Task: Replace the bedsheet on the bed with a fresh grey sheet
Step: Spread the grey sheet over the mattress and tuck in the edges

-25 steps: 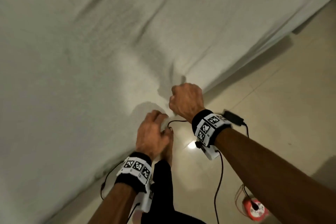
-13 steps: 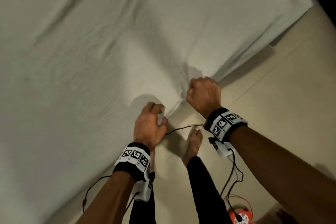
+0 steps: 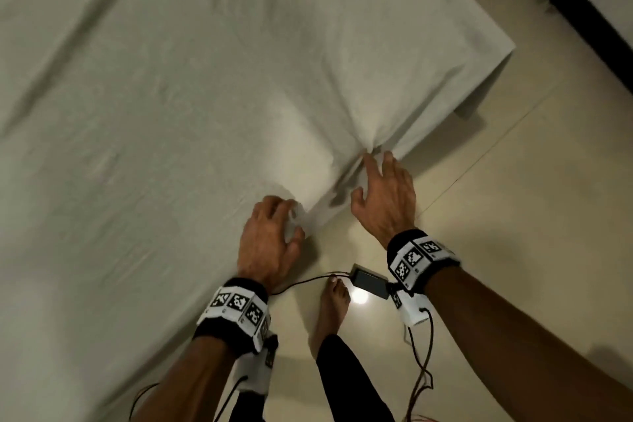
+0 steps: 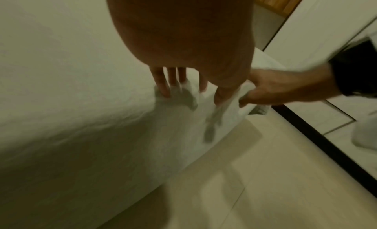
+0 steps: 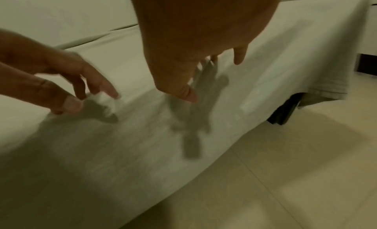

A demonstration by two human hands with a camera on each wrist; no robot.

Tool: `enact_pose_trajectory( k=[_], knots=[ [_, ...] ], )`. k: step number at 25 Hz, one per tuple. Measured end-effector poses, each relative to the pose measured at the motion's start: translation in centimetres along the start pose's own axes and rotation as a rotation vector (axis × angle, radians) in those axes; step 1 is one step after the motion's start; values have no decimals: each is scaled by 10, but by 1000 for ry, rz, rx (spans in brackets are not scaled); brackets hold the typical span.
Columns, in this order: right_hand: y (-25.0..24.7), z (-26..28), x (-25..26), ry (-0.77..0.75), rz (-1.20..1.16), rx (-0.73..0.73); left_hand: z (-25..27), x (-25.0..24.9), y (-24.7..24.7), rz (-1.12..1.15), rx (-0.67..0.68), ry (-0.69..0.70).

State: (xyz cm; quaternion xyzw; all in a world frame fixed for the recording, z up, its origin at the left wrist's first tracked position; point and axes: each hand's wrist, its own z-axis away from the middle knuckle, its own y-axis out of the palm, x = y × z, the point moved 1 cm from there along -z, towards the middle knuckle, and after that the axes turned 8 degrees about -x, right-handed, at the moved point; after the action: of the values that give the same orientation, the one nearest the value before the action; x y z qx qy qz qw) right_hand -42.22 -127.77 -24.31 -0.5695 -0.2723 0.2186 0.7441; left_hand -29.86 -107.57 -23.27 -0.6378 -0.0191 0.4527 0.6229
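Observation:
A pale grey sheet (image 3: 205, 79) covers the bed and hangs over its near side down to the floor. My left hand (image 3: 270, 236) rests on the sheet's (image 4: 61, 71) draped edge, fingers (image 4: 163, 87) loosely bent and touching the cloth. My right hand (image 3: 383, 195) is a little to its right with fingers spread. Its fingertips (image 3: 371, 161) touch a bunched fold where creases meet. In the right wrist view its straight fingers (image 5: 239, 55) hover just over the sheet (image 5: 265, 55). Neither hand holds cloth.
A black power adapter (image 3: 370, 279) and cables lie on the beige tiled floor (image 3: 513, 216) by my bare foot (image 3: 334, 305). The bed's corner (image 3: 503, 51) is at the upper right. A dark strip (image 3: 565, 10) runs along the wall beyond it.
My right hand was a fist gripping the sheet's edge; it has opened and its fingers are spread. The left hand's grip has loosened. My view has shifted toward the bed's corner.

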Motion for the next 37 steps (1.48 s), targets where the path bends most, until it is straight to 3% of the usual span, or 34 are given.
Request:
enact_pose_trajectory(
  k=[1, 3, 5, 6, 9, 10, 15, 18, 19, 20, 22, 24, 28, 32, 34, 37],
  knots=[
    [-6, -11, 6, -1, -41, -37, -15, 3, -6, -15, -62, -11],
    [-15, -40, 34, -215, -118, -70, -50, 5, -16, -104, -108, -57],
    [-13, -67, 58, -395, -153, -7, -73, -4, -9, -175, -72, -80],
    [-8, -76, 58, -363, -160, 10, -77, -13, -1, -193, -26, -46],
    [-5, -83, 18, 10, -274, -72, -71, -44, 24, -115, 183, 112],
    [-9, -80, 2, 42, -283, -84, -70, -51, 28, -71, 214, 127],
    [-55, -139, -23, -44, -214, -215, -156, -84, 21, -73, -13, 46],
    [-61, -174, -24, -303, -139, -54, -197, -100, 24, -131, 89, 25],
    [-60, -182, -34, -326, -115, -18, -203, -104, 28, -145, 161, 57],
    [-57, -184, -49, -261, -127, -25, -204, -109, 32, -136, 245, 105],
    [-62, -179, -77, 39, -229, -65, -204, -118, 38, -41, 363, 170],
    [-74, -182, -90, 226, -262, -91, -211, -128, 35, 32, 374, 150],
    [-100, -223, -104, 189, -333, -127, -252, -153, 37, -39, 222, 143],
    [-109, -266, -130, 357, -269, -9, -293, -192, 52, -145, 269, 176],
    [-112, -282, -134, 421, -322, 23, -307, -206, 59, -128, 263, 116],
    [-114, -292, -148, 390, -418, 85, -327, -227, 71, -81, 172, 41]
  ],
)
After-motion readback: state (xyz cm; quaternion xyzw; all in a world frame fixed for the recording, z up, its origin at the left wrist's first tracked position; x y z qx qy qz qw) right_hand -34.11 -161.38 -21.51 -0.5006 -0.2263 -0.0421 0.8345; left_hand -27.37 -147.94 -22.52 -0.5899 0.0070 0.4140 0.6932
